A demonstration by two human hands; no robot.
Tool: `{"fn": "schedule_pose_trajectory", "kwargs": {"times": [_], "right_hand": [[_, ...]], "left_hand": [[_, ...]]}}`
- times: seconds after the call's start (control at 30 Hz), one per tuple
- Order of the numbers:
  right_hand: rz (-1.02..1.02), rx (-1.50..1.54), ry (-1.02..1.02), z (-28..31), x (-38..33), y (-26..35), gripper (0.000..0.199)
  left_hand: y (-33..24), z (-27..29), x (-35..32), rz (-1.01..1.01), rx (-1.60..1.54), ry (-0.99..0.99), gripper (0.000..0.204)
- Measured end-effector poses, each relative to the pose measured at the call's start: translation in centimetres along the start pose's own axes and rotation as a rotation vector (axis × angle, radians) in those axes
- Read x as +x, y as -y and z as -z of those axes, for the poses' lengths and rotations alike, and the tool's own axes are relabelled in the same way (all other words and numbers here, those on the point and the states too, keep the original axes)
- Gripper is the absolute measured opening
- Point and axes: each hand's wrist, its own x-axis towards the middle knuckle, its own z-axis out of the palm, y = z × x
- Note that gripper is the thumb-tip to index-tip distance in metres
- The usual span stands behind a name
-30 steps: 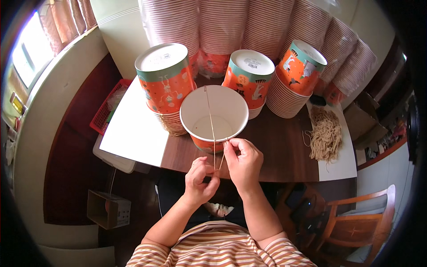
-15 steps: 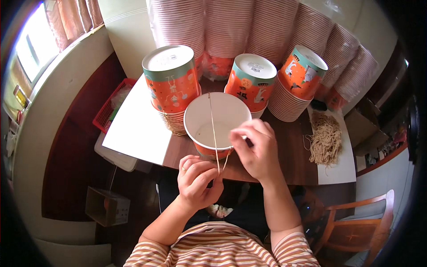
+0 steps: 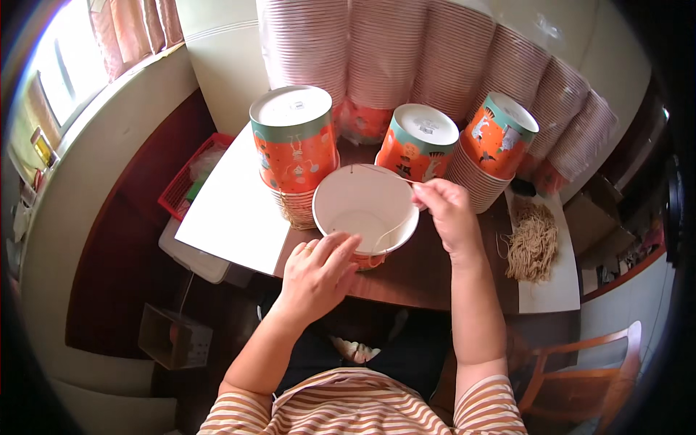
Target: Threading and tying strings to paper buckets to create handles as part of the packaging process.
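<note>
A white-lined paper bucket [image 3: 355, 210] with an orange outside stands mouth up at the table's near edge. A thin beige cord [image 3: 391, 230] runs loosely inside it to the near rim, where a bit hangs outside. Another stretch reaches from the far rim toward my right hand [image 3: 451, 215], whose thumb and fingers are pinched on the cord beside the right rim. My left hand [image 3: 317, 275] is at the near left rim, fingers extended and thumb apart, with nothing visible in it. Whether its fingertips touch the bucket is hard to tell.
Upside-down orange and green buckets top the left stack [image 3: 296, 156], middle stack [image 3: 419, 141] and right stack [image 3: 500, 138]. Tall wrapped bucket stacks [image 3: 384, 58] line the back. A cord bundle [image 3: 533, 243] lies at right. There are a red basket [image 3: 177, 185] and a wooden chair [image 3: 580, 377].
My left hand has let go of the cord and its fingers have spread near the rim. My right hand has moved up and right with the cord, which no longer crosses the mouth taut.
</note>
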Motion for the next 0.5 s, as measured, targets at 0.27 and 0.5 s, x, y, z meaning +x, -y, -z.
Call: {"fn": "schedule_pose_trajectory", "kwargs": {"times": [0.27,0.5], "right_hand": [[-0.223,-0.041,-0.107,2.5,-3.1,-4.0,0.02],[-0.153,-0.763,-0.256,4.3,-5.1,-2.0,0.025]], "left_hand": [[2.2,1.0,-0.1,-0.142,0.036,0.079,0.036],[1.8,2.8,0.7,-0.393,0.097,0.135,0.032]]}}
